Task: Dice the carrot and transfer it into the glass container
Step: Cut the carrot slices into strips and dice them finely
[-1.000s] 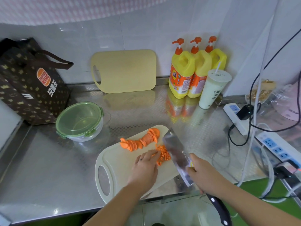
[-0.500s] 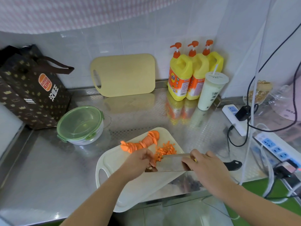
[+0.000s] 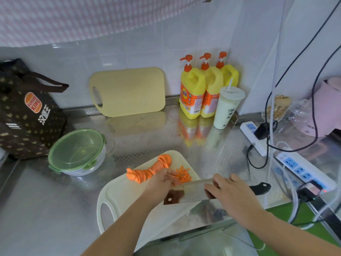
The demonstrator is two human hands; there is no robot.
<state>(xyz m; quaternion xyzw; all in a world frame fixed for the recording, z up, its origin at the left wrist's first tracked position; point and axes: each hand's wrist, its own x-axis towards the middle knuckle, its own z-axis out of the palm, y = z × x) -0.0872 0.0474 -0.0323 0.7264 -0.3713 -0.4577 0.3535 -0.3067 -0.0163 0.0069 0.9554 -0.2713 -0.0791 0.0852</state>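
1. Head view, change: the cleaver (image 3: 191, 191), angled away a second ago, now lies across the cutting board (image 3: 121, 196), blade left and handle right. Chopping has probably paused to load dice for transfer.
2. Hands: the right hand (image 3: 232, 193) grips the cleaver at the blade's heel. The left hand (image 3: 162, 182) bends its fingers onto the diced carrot (image 3: 182, 175); a pinch cannot be confirmed.
3. Sliced carrot (image 3: 151, 170): long axis runs near-left to far-right, thick end far.
4. Glass container (image 3: 77, 152): left of the board, apart, lid fitted.

paper bag (image 3: 27, 115), yellow board (image 3: 129, 91), soap bottles (image 3: 193, 93), cup (image 3: 227, 109)
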